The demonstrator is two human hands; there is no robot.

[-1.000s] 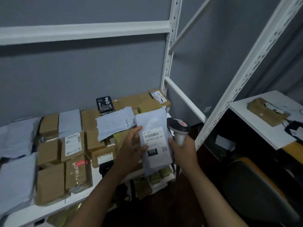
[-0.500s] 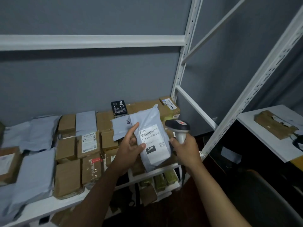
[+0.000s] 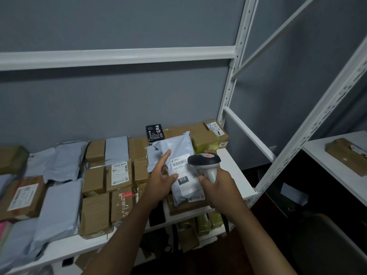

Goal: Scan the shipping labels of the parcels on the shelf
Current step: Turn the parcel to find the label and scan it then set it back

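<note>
Grey wall behind a white shelf [image 3: 234, 161] packed w/ boxes & soft mailers. Left hand [image 3: 158, 180] holds a grey mailer bag [image 3: 178, 149] upright over the shelf's right end, thumb pinching by the label [image 3: 183, 173], index finger straight. Right hand [image 3: 219, 187] has its fingers wrapped round the scanner [image 3: 205, 162], head just in front of the label. Bag looks light, floppy, prob. slick; best held at the edge, label kept flat.
</note>
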